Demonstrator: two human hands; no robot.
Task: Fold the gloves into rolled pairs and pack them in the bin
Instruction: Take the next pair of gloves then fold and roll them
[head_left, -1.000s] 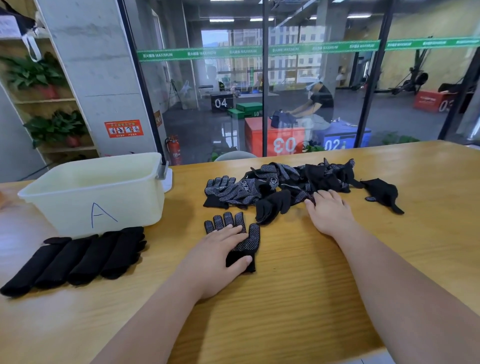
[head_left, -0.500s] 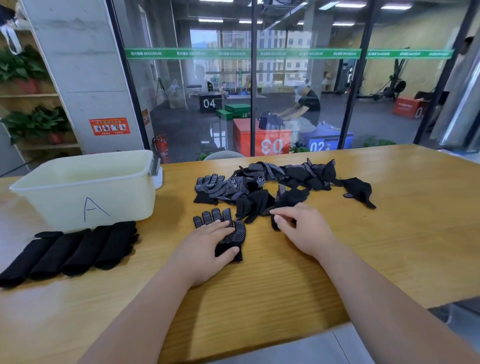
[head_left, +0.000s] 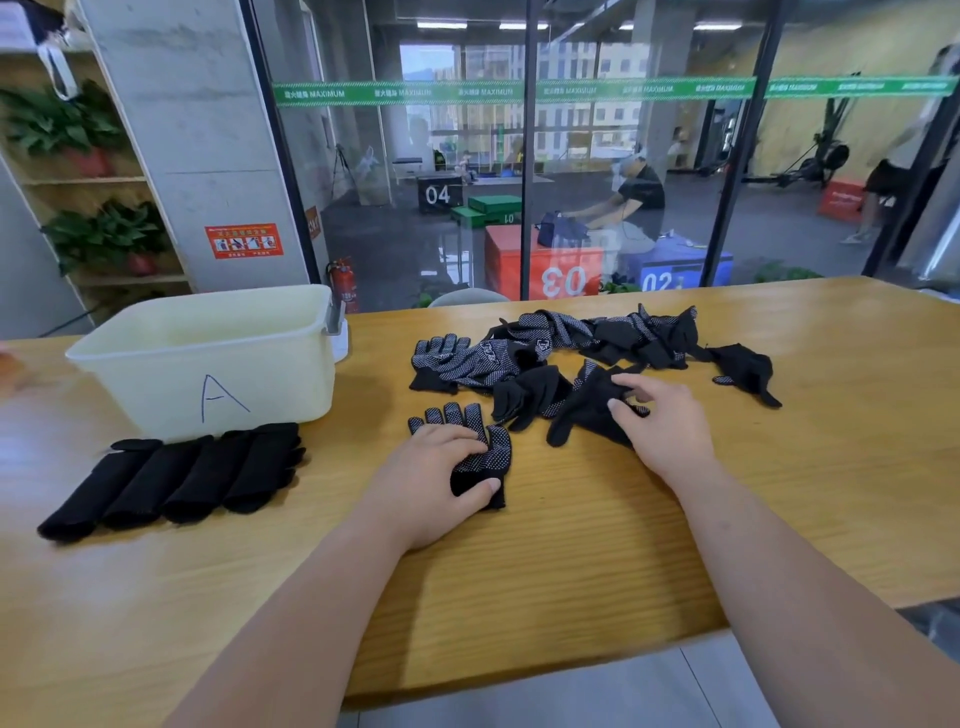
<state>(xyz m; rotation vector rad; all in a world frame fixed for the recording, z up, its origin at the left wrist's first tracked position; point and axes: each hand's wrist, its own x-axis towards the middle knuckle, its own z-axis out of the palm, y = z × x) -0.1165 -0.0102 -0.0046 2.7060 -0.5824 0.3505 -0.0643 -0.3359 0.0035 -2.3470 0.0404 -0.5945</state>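
The dotted glove (head_left: 488, 460) lies flat on the table (head_left: 545, 561), grip dots up and fingers pointing away from you, just in front of the loose pile (head_left: 566, 343). Your left hand (head_left: 431, 483) presses it down with straight, spread fingers and the thumb along the cuff edge; it curls round nothing. Your right hand (head_left: 667, 428) pinches a fold of a second glove (head_left: 582, 410), plain black side up, at the near edge of the pile and a little apart from the first.

Expect both to be light, thin and limp. Knit like this bunches and drags rather than slides, and the dots probably catch on the wood and on other gloves. I would take hold at the cuff, where the fabric looks firmest, lay the two palm to palm, and start the roll from the fingertips.

Left of you, four rolled pairs (head_left: 176, 478) lie side by side against the front of the bin (head_left: 208, 364), which is marked "A". None looks packed yet.

The bin's floor is out of sight from here. The pile is too tangled to count, and you cannot tell whether the second glove mates the first. Your left palm covers most of the flat glove.
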